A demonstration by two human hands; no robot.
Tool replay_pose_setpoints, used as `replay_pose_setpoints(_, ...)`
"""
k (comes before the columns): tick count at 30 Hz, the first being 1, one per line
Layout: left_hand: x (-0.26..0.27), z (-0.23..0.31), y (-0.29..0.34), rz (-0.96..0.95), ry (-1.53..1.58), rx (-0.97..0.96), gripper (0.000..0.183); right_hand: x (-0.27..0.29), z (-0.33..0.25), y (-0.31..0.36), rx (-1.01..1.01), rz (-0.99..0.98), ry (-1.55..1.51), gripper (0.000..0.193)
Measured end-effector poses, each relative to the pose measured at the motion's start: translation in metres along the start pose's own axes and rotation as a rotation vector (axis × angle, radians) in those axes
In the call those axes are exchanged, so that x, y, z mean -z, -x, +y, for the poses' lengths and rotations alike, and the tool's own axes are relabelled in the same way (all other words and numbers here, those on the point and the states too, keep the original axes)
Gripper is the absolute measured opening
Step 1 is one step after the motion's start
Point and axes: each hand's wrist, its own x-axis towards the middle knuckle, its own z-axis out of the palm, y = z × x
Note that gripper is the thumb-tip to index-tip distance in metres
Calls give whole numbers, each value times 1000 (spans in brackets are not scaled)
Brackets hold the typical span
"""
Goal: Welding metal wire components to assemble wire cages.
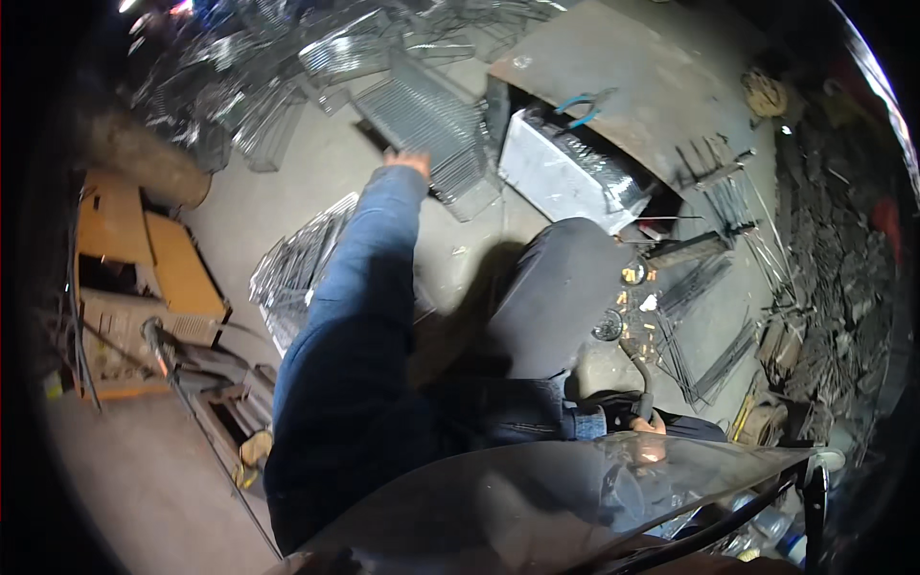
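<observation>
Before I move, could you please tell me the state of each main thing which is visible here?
Left hand: at the edge of the ridged grille; grip cannot be told.
Ridged grille: lying on its broad side.
Right hand: closed around the dark handle.
Dark handle: held.
Blue pliers: handles spread, nobody holding them.
Wire baskets: heaped loosely.
Metal sheet: dull, marked.

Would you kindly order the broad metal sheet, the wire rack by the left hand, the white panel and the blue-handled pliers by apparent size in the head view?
1. Broad metal sheet
2. Wire rack
3. White panel
4. Blue-handled pliers, clearly smallest
</observation>
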Motion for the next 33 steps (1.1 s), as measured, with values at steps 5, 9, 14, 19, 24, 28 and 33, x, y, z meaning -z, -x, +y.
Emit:
replay_pose_setpoints(5,19,-2,-24,-53,-267,-301,30,-8,-11,7,-41,55,-9,17)
replay_pose_setpoints(9,63,-42,-36,55,-317,-458,34,-22,-12,-2,191,47,203,18)
replay_pose_setpoints(14,58,-65,-43,25,5,-22,34,-22,-7,-15,125,-239,28,14)
replay_pose_setpoints(19,62,-46,-27,-196,-294,-122,46,-13,4,-5,74,-139,-73,16)
replay_pose_setpoints(24,155,-83,-11,318,-438,-308,26,-14,25,-1,236,-3,429,44)
replay_pose_setpoints(28,229,-121,13,852,177,-193,25,-32,44,-7,335,130,827,36)
replay_pose_setpoints(33,298,-94,59,1309,1369,-285,27,-46,24,-4,342,-38,1013,40)
